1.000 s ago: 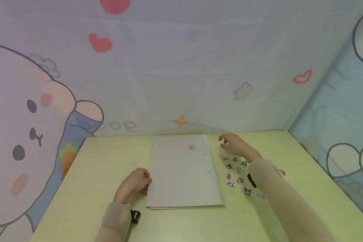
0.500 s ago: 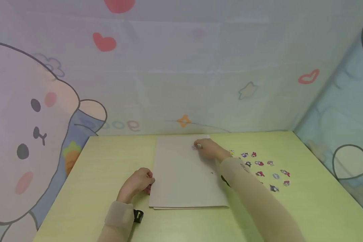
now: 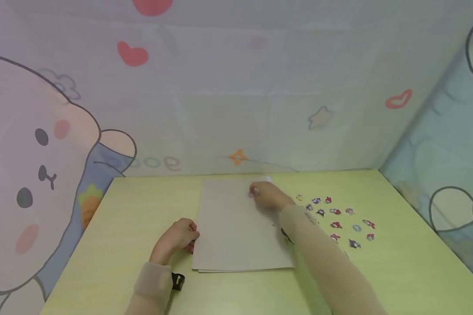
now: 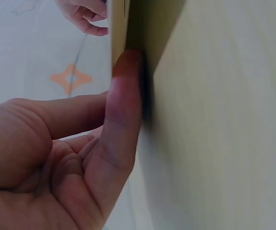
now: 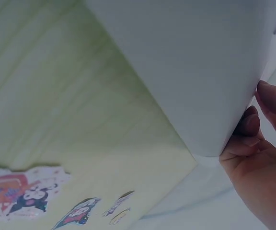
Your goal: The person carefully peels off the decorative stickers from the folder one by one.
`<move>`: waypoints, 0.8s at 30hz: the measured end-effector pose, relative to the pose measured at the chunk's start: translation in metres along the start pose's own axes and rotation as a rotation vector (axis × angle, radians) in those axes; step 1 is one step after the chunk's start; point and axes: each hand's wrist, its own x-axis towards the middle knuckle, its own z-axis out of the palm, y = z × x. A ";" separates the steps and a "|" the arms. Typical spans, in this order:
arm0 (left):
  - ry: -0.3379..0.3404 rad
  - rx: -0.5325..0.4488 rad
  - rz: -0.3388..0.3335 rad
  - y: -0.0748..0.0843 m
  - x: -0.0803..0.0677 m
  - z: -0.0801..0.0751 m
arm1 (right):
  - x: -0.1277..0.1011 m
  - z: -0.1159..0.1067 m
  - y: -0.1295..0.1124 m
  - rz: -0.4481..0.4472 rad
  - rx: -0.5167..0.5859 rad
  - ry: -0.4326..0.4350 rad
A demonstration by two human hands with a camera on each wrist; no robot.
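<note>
Pinching the paper's (image 3: 240, 223) far right corner, the right hand (image 3: 268, 194) curls round its edge; the left hand (image 3: 177, 238) presses fingertips against its left edge. Stickers (image 3: 337, 218) lie scattered just right, on the table (image 3: 122, 227).

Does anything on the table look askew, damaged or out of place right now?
Nothing stands out. The grey folder lies flat and roughly square to the table. The left hand rests against its left edge, the right hand at its far right corner. The loose stickers lie scattered to the right, none visibly torn.
</note>
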 end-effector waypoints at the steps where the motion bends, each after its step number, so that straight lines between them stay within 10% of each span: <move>1: 0.002 0.005 0.004 0.000 0.000 0.000 | 0.001 0.000 0.000 0.013 0.003 -0.005; 24: -0.007 -0.008 -0.007 0.000 0.001 -0.001 | 0.017 0.005 -0.005 0.173 -0.028 -0.130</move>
